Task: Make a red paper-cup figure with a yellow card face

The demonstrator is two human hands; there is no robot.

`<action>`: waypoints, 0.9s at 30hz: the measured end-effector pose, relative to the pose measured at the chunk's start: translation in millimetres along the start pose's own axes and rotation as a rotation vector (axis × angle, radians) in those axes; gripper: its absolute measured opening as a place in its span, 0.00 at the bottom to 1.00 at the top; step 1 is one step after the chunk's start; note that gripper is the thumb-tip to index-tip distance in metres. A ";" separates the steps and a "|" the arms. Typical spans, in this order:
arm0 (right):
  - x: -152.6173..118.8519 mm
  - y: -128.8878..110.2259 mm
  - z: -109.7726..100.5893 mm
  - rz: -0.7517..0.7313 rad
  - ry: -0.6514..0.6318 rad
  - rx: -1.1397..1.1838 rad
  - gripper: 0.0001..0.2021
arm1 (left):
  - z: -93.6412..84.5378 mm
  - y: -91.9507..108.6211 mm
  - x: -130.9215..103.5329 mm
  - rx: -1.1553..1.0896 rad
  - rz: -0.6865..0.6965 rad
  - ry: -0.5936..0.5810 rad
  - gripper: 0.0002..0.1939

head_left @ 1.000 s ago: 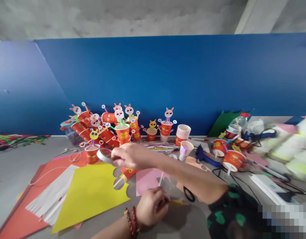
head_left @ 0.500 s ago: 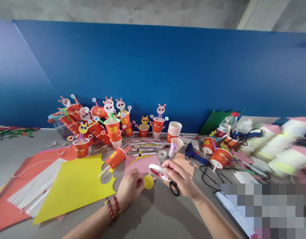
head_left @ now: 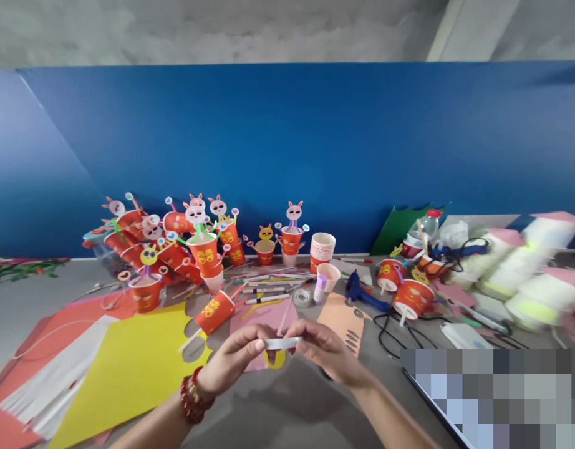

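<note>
A white roll of tape [head_left: 281, 343] is held up edge-on between my two hands. My left hand [head_left: 236, 357], with red bead bracelets at its wrist, pinches the roll's left end. My right hand [head_left: 325, 350] grips its right end. A yellow paper disc [head_left: 275, 358] lies just below and behind the roll, partly hidden by it. Pink paper [head_left: 254, 312] lies beyond my fingers. Something dark on the table is mostly hidden under my right hand.
Red paper cups with rabbit faces [head_left: 203, 249] crowd the back left. Yellow card [head_left: 128, 368] lies at left. Behind my hands are pens [head_left: 269, 290], a clear tape roll [head_left: 301, 297], a glue stick [head_left: 320, 289] and stacked cups [head_left: 322, 249]. A blue glue gun [head_left: 362, 294] with cables is at right.
My left hand has risen from beside the yellow disc and taken hold of the tape roll. The roll has moved left and lower, turning edge-on; the scissors are now mostly hidden.
</note>
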State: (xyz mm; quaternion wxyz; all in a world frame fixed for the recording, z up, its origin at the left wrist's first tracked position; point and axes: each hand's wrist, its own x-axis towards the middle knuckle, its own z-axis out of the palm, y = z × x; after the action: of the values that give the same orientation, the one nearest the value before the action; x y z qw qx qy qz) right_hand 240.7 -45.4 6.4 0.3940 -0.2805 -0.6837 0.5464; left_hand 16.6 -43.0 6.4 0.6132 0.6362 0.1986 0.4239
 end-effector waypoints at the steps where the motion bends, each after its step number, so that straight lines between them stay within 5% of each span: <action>1: -0.5 2.3 -0.8 -0.007 0.009 0.036 0.17 | -0.9 -4.5 0.5 -0.083 0.013 0.020 0.17; 6: 0.2 7.9 0.7 -0.021 -0.024 0.126 0.15 | -7.4 -16.5 2.4 -0.301 -0.017 0.074 0.16; 14: 2.3 12.7 9.9 -0.001 0.081 0.047 0.14 | -15.7 -33.4 -7.3 -0.073 -0.053 0.220 0.13; 18: -0.6 15.0 14.3 0.053 0.082 0.182 0.16 | -10.9 -41.4 -6.6 -0.174 -0.121 0.293 0.16; 22: -4.5 14.5 15.0 0.056 0.054 0.147 0.15 | -9.3 -33.1 -7.7 -0.243 -0.100 0.217 0.16; 27: -6.6 12.7 11.4 0.011 0.118 -0.102 0.13 | -9.1 -16.2 -12.9 0.007 -0.103 0.024 0.19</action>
State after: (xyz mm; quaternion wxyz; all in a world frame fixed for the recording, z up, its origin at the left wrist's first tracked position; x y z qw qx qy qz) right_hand 234.0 -53.6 -8.5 0.4156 -0.3356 -0.6847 0.4958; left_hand 6.5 -44.7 -13.8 0.6295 0.6223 0.2399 0.3986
